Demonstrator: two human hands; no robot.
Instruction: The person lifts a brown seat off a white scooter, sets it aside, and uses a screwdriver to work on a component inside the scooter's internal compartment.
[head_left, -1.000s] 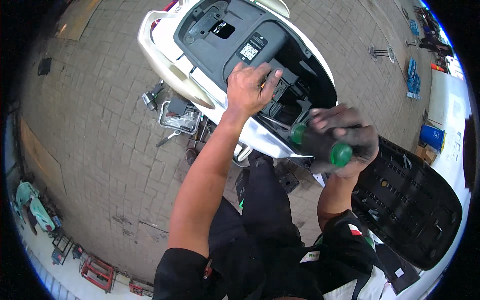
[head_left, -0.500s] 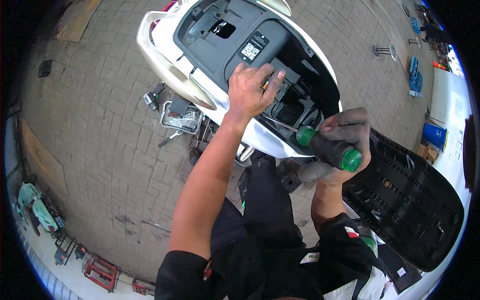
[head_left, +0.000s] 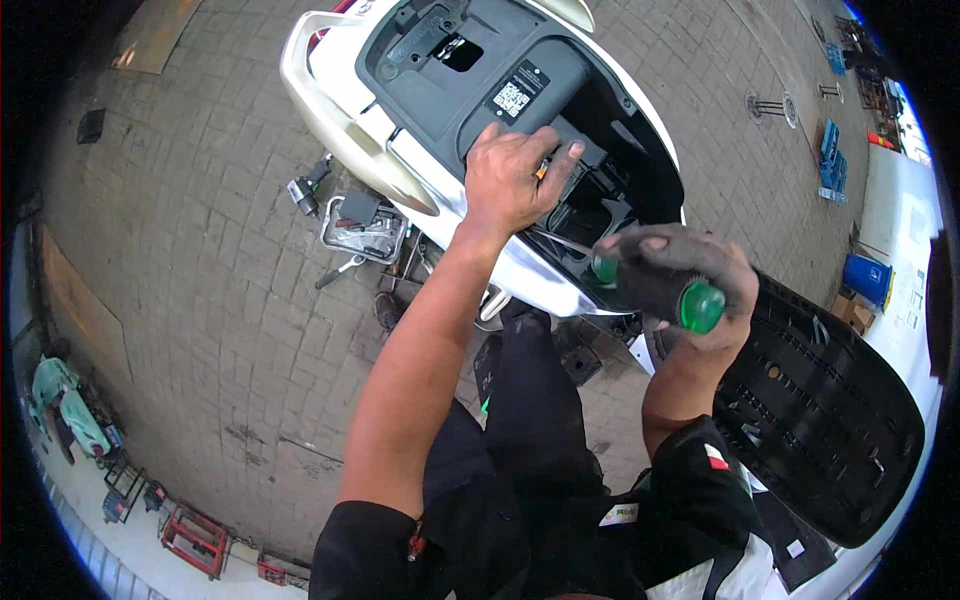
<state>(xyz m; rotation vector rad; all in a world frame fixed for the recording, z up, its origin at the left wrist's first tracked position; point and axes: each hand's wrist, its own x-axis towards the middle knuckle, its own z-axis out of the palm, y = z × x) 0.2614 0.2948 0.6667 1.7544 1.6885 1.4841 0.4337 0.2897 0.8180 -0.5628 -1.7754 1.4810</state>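
Left hand (head_left: 512, 180) spread flat, fingers pressing the black plastic under-seat compartment (head_left: 560, 150) of the white scooter; right hand (head_left: 680, 285) fisted around green-handled screwdriver (head_left: 655, 290), tip hidden.

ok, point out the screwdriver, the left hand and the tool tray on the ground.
screwdriver (head_left: 660, 292), head view, on the black grip near its green end.
left hand (head_left: 510, 180), head view, back of the hand.
tool tray (head_left: 362, 228), head view, on its metal rim.

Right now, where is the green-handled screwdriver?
In the head view, the screwdriver is right of centre, gripped in the right hand. Its shaft points left into the open scooter compartment, just below the left hand.
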